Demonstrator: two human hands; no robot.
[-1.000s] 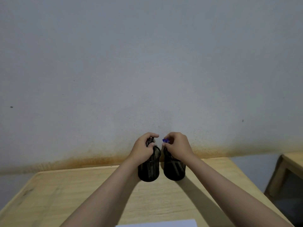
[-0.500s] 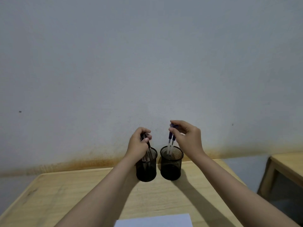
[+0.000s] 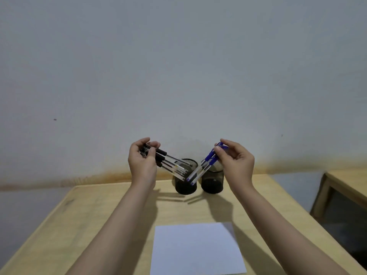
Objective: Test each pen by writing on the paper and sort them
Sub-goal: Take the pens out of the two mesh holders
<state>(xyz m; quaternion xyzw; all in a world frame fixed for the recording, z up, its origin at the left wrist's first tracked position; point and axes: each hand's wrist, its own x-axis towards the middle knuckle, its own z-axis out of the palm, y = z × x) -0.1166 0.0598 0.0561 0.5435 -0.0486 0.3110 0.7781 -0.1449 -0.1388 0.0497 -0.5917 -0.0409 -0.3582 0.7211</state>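
Both hands are raised above the far part of a wooden table [image 3: 95, 211], in front of a pale wall [image 3: 178, 66]. The left hand [image 3: 142, 161] curls its fingers round the capped ends of a bundle of black-capped pens [image 3: 170, 163]; the clear barrels project from the grip toward the right and downward, their tips ending just above the rim of the left mesh cup [image 3: 185, 185]. The right hand [image 3: 237, 161] pinches the capped ends of a smaller bundle of blue-capped pens [image 3: 202, 167] between thumb and fingers; these barrels slope down and to the left, their tips lying in front of the left mesh cup, near the tips of the black-capped bundle. How many pens each bundle contains cannot be told. The right mesh cup [image 3: 212, 181] stands just beside the left one, both upright near the table's far edge. A white sheet of paper [image 3: 196, 249] lies flat on the near part of the table, between the two forearms. A second wooden table [image 3: 349, 181] stands at the right margin.
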